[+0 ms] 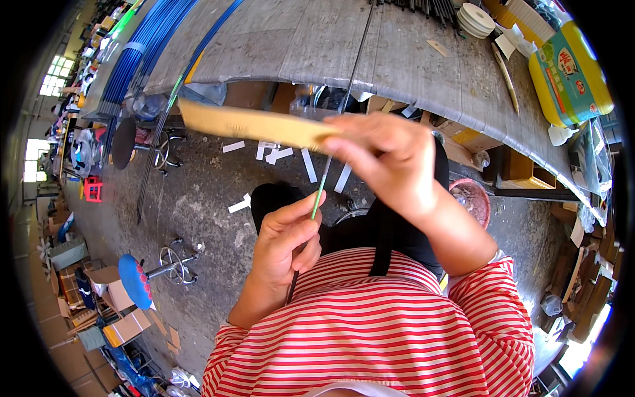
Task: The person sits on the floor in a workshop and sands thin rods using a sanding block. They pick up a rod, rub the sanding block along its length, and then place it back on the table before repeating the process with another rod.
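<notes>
My left hand (pixel 286 233) is closed round a thin dark rod (pixel 350 81) with a pale and green section just above the fingers. The rod runs from the workbench down past my left hand toward my striped shirt. My right hand (pixel 393 159) grips one end of a flat tan strip (pixel 245 126), which looks like wood or bamboo and is smeared by motion. Pointing left, the strip passes above the rod; whether they touch I cannot tell. Fine dark marks show on its face.
Ahead stands a grey-topped workbench (pixel 284 49) carrying a bundle of blue rods (pixel 149 40), white discs (pixel 476 18) and a yellow jug (pixel 572 76). White strips (pixel 309 165) litter the floor. A blue stool (pixel 135 281) is at left, a pink bucket (pixel 481 198) at right under the bench.
</notes>
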Demonstrator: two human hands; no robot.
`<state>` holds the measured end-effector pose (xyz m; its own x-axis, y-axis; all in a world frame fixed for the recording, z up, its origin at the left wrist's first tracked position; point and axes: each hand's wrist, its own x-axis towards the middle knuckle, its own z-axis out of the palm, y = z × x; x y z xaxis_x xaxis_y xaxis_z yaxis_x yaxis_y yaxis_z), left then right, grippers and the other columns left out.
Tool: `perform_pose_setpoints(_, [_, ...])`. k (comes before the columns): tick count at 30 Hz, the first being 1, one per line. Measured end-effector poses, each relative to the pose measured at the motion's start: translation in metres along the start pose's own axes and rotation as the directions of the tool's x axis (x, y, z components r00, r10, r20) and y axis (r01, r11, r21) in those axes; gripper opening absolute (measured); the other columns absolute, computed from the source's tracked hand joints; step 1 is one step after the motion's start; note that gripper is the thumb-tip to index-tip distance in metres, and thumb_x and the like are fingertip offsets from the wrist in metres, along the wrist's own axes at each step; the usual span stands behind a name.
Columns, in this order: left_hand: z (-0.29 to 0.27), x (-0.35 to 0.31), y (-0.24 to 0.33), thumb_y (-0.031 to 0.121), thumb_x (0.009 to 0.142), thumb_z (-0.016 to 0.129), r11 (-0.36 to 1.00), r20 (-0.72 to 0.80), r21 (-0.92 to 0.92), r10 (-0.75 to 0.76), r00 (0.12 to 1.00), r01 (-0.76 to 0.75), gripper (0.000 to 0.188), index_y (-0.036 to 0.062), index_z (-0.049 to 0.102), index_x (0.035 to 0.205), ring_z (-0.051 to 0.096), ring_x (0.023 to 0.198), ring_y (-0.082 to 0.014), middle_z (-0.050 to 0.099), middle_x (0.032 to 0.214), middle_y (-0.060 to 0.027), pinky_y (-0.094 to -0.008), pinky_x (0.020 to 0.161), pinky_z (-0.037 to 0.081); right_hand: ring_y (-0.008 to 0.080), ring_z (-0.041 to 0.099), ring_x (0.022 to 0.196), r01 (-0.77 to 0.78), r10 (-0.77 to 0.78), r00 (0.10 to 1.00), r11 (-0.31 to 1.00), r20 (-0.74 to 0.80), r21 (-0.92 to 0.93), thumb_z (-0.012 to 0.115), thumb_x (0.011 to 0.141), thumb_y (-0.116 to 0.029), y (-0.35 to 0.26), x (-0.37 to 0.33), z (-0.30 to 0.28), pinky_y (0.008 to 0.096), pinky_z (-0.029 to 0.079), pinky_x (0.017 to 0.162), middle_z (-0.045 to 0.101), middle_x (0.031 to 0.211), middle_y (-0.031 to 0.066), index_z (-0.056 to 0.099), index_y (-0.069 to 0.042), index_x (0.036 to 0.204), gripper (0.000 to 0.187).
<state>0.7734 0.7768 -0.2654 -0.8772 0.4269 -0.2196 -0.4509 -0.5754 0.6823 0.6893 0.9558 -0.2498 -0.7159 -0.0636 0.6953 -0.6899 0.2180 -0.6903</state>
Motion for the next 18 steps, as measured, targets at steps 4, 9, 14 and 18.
perform_pose_setpoints(4, [0.005,-0.002,0.001,0.001,0.082,0.051,0.999,-0.077,0.042,0.019,0.997,-0.016,0.041,0.0051,0.047,0.122,0.031,0.032,-0.0033,0.048,0.076,-0.0037,-0.0179,0.028,0.026,0.0144,0.064,0.067,-0.145,0.147,0.984,0.989,-0.104,0.023,0.070,0.071,-0.008,-0.013,0.008,-0.012,0.0229,0.051,0.057,0.066,0.079,0.0117,0.065,0.000,0.084,0.016])
perform_pose_setpoints(9, [0.004,-0.001,0.000,0.002,0.082,0.053,0.999,-0.036,0.037,0.029,0.999,-0.028,0.041,0.0053,0.047,0.122,0.032,0.033,-0.0028,0.049,0.078,-0.0038,-0.0176,0.029,0.025,0.0130,0.064,0.065,-0.170,0.176,0.981,0.983,-0.082,0.070,0.070,0.071,-0.009,-0.010,0.001,-0.008,0.0210,0.049,0.055,0.066,0.078,0.0114,0.065,-0.001,0.088,0.019])
perform_pose_setpoints(14, [0.006,-0.001,0.003,0.002,0.082,0.053,0.999,-0.037,0.047,0.008,0.999,-0.006,0.040,0.0038,0.048,0.121,0.031,0.033,-0.0029,0.049,0.079,-0.0036,-0.0177,0.029,0.025,0.0144,0.064,0.065,-0.255,0.258,0.965,0.966,-0.050,0.050,0.070,0.071,-0.009,-0.012,-0.002,-0.008,0.0221,0.049,0.055,0.065,0.079,0.0119,0.065,-0.001,0.087,0.018])
perform_pose_setpoints(18, [0.010,-0.001,0.006,0.001,0.082,0.053,0.999,-0.067,0.015,-0.031,0.997,0.032,0.036,0.0036,0.050,0.118,0.032,0.035,-0.0036,0.051,0.069,-0.0020,-0.0182,0.032,0.028,0.0180,0.065,0.068,-0.162,0.167,0.985,0.981,-0.042,0.109,0.070,0.070,-0.009,-0.010,-0.007,-0.001,0.0244,0.051,0.058,0.065,0.080,0.0121,0.065,-0.001,0.085,0.018])
